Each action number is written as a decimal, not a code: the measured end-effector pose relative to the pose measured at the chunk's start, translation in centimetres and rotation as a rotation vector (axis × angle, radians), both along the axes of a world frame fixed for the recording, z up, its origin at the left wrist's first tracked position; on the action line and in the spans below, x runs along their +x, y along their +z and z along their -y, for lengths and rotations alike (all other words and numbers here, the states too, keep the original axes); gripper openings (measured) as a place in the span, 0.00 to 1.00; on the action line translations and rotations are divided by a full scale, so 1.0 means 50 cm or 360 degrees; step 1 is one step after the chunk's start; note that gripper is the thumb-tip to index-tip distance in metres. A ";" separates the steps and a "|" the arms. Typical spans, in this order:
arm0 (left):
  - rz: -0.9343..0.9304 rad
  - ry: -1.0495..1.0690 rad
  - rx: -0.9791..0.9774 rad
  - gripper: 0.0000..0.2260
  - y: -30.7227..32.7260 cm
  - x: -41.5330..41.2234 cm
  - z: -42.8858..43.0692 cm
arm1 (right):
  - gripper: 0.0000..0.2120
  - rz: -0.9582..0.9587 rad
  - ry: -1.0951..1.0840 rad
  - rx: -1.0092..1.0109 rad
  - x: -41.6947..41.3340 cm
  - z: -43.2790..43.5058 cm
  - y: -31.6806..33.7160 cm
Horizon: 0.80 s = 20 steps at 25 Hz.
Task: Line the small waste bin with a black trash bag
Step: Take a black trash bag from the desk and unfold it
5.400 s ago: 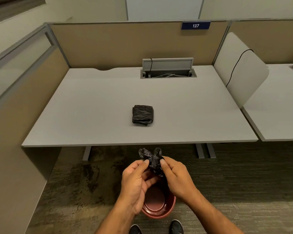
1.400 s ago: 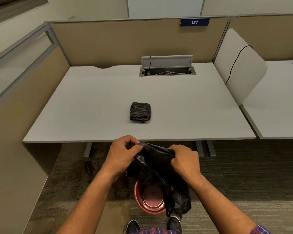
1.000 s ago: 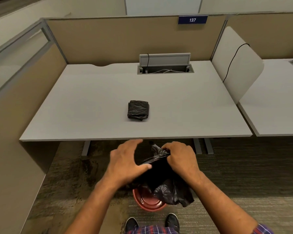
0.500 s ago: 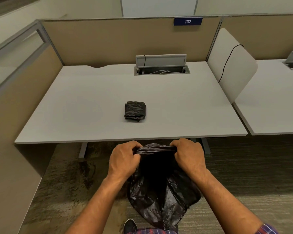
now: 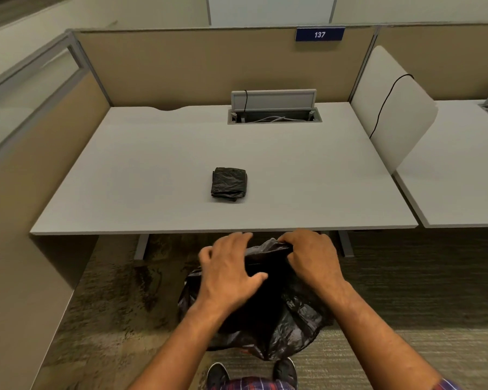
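An unfolded black trash bag hangs puffed out below my hands, in front of the desk's near edge. My right hand is closed on the bag's top edge at the right. My left hand lies over the bag's mouth with fingers spread, and nothing shows it gripping the plastic. The small red bin is hidden under the bag; only a sliver of red shows at the bag's bottom edge.
A folded stack of black bags lies on the grey desk. Beige partitions close in the left and back. A white divider stands at the right. My shoes are on the carpet just behind the bag.
The bag went from a crumpled wad to open and hanging, and now covers the red bin. My left hand has let go of the rim and spread over the bag's mouth.
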<state>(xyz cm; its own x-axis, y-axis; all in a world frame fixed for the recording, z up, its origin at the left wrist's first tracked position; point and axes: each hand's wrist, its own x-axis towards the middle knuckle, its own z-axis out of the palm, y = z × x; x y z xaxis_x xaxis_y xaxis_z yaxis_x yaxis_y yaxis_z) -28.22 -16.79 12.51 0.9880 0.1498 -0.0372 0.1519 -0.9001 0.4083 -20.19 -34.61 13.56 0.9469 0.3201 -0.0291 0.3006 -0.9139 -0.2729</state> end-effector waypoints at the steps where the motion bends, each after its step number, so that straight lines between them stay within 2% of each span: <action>1: 0.0073 -0.0055 -0.0055 0.32 0.004 0.010 0.020 | 0.17 0.0017 0.0053 0.0000 -0.001 -0.012 0.003; 3: 0.0209 -0.0064 -0.0167 0.20 0.018 0.029 0.036 | 0.15 0.0071 0.0102 -0.0024 -0.002 -0.024 0.009; 5: 0.0289 0.0039 -0.0308 0.15 0.032 0.044 0.028 | 0.14 0.0149 0.0052 -0.0045 0.000 -0.015 0.011; 10: 0.0373 0.0132 -0.0392 0.14 0.049 0.050 -0.009 | 0.18 0.0136 -0.0185 -0.0129 0.010 0.033 0.008; 17: 0.0395 0.0446 -0.0505 0.11 0.030 0.028 -0.094 | 0.13 0.0057 -0.0449 -0.0111 0.030 0.083 -0.003; 20: 0.0311 0.0599 -0.0306 0.15 0.017 0.014 -0.120 | 0.13 0.0083 -0.0400 -0.0050 0.026 0.078 -0.005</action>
<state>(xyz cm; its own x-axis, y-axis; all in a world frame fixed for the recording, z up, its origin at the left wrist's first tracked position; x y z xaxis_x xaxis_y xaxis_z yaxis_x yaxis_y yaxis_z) -27.53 -10.79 13.37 0.8575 0.5079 0.0819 0.3572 -0.7023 0.6158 -18.88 -38.53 13.33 0.9971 0.0740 0.0158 0.0757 -0.9694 -0.2334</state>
